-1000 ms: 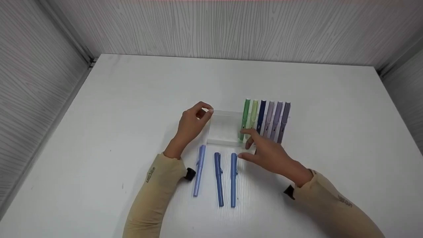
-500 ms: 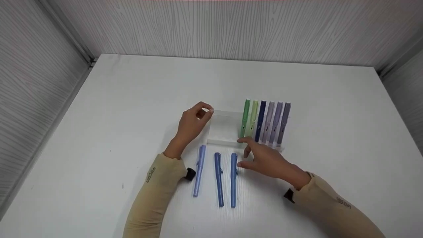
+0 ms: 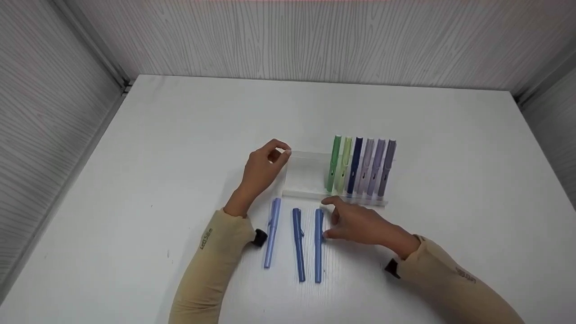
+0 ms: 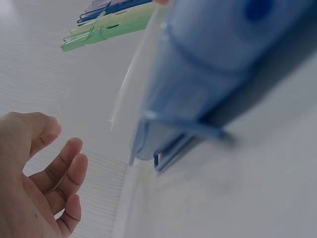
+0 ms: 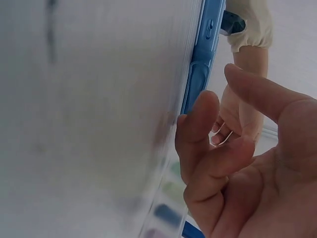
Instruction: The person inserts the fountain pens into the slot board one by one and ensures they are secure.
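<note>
At its upper left corner, a clear pen stand [image 3: 307,175] is pinched between thumb and forefinger of my left hand [image 3: 263,164]. Several capped pens stand in a row on its right half, from a green pen [image 3: 334,166] and a navy pen [image 3: 354,166] to purple ones. My right hand [image 3: 362,222] is just right of a blue pen [image 3: 318,256] lying in front of the stand. Its thumb and forefinger are spread along that pen's cap, with a gap between them; contact is unclear. A darker blue pen [image 3: 299,247] and a periwinkle pen [image 3: 272,234] lie farther left.
Everything is on a white table [image 3: 202,112]. Grey wood-grain panels [image 3: 315,40] rise behind it and at both sides. Black wrist devices [image 3: 259,237] show at both sleeves, the left one close beside the periwinkle pen.
My right hand has moved from in front of the standing pens toward me, down beside the blue pen's cap. My left hand and the stand have stayed in place.
</note>
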Motion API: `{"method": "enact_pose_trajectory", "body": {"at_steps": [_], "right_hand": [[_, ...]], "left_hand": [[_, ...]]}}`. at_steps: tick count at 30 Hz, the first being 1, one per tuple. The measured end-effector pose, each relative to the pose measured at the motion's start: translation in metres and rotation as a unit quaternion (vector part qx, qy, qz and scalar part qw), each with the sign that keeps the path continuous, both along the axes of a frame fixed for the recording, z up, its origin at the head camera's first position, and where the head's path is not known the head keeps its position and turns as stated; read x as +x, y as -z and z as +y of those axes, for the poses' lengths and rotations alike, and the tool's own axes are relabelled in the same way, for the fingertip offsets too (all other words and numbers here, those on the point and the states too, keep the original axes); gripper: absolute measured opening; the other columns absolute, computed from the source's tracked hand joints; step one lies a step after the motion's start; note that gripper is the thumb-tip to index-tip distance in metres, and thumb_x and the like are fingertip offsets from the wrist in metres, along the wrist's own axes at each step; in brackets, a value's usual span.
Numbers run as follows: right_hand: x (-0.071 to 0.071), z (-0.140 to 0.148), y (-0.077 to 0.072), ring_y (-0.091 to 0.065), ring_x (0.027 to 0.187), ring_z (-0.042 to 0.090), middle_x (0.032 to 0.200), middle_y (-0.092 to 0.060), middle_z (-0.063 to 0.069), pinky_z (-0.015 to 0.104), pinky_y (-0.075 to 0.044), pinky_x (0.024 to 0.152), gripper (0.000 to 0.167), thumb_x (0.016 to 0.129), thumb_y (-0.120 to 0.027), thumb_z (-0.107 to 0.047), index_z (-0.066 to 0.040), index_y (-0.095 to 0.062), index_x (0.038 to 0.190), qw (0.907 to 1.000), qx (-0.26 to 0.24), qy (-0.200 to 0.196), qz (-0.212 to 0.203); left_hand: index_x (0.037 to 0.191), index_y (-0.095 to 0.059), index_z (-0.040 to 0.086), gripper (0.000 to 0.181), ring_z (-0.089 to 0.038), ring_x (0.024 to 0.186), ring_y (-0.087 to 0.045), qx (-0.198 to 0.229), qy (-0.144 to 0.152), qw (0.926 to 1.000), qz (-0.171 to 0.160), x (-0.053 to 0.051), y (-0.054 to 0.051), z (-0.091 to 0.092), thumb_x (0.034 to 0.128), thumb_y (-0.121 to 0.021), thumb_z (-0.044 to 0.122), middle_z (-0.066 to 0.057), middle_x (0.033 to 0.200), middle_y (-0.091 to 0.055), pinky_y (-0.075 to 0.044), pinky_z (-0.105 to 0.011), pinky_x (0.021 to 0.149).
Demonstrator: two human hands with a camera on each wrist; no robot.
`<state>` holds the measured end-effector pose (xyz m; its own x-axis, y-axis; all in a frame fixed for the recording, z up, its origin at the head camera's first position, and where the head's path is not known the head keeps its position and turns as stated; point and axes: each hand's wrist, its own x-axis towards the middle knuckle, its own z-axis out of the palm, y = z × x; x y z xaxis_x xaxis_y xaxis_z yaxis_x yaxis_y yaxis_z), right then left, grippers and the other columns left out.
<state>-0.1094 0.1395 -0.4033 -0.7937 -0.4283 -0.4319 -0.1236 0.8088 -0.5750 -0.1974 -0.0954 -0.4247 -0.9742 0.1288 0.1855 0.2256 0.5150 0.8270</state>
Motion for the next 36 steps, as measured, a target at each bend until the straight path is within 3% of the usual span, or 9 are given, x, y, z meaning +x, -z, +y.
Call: {"method": "enact_pose_trajectory", "body": {"at_steps": [14,24,36], "right_hand": [[-0.0020,-0.0049,0.0014,-0.051,0.078,0.015,0.093,-0.058,-0.001,0.030,-0.041,0.067,0.075,0.076,-0.081,-0.031,-0.014,-0.043,0.139,0.9994,0.028,-0.018,-0.014],[-0.0012,-0.0075,0.0001,-0.050,0.077,0.015,0.092,-0.056,0.000,0.030,-0.040,0.065,0.072,0.079,-0.079,-0.029,-0.013,-0.043,0.139,0.9980,0.052,-0.036,0.004],[0.0004,-0.0100,0.0026,-0.049,0.076,0.016,0.090,-0.054,0.000,0.030,-0.039,0.063,0.068,0.081,-0.077,-0.028,-0.013,-0.044,0.138,0.9966,0.067,-0.044,0.021]], "left_hand": [[0.106,-0.067,0.019,0.017,-0.016,0.073,-0.056,-0.003,-0.004,1.0000,-0.003,0.0003,-0.0011,0.0001,0.0954,-0.059,0.029,-0.004,0.081,-0.068,-0.039,-0.028,0.065],[0.107,-0.068,0.015,0.020,-0.017,0.073,-0.056,0.002,0.004,0.9999,0.009,-0.0009,-0.0001,-0.0001,0.0959,-0.059,0.029,-0.005,0.080,-0.068,-0.040,-0.028,0.066],[0.106,-0.067,0.018,0.017,-0.016,0.073,-0.056,-0.001,-0.002,1.0000,-0.001,0.0000,-0.0012,0.0001,0.0957,-0.059,0.029,-0.005,0.080,-0.068,-0.039,-0.028,0.066]]}}
